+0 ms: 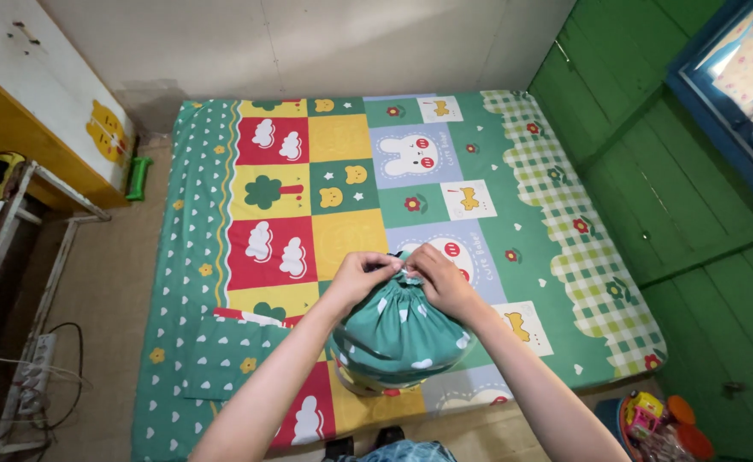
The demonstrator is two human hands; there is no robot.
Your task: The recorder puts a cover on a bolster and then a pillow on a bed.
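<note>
- Here, the left hand and right hand meet, forearms angled inward.
- Both hands' fingers pinch the gathered top of a green pillow, which bulges just below the fingertips.
- Beneath lies the patterned bedsheet.

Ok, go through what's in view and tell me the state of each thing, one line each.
Green heart-print cloth bundle: gathered shut at the top, resting on the bed.
Left hand: fingers pinching the bundle's gathered top.
Right hand: fingers pinching the same gathered top.
Colourful patchwork cartoon bedsheet: spread flat over the mattress.
Green heart-print pillowcase: lying flat on the sheet, left of the bundle.
White power strip: on the floor, cables plugged in.
</note>
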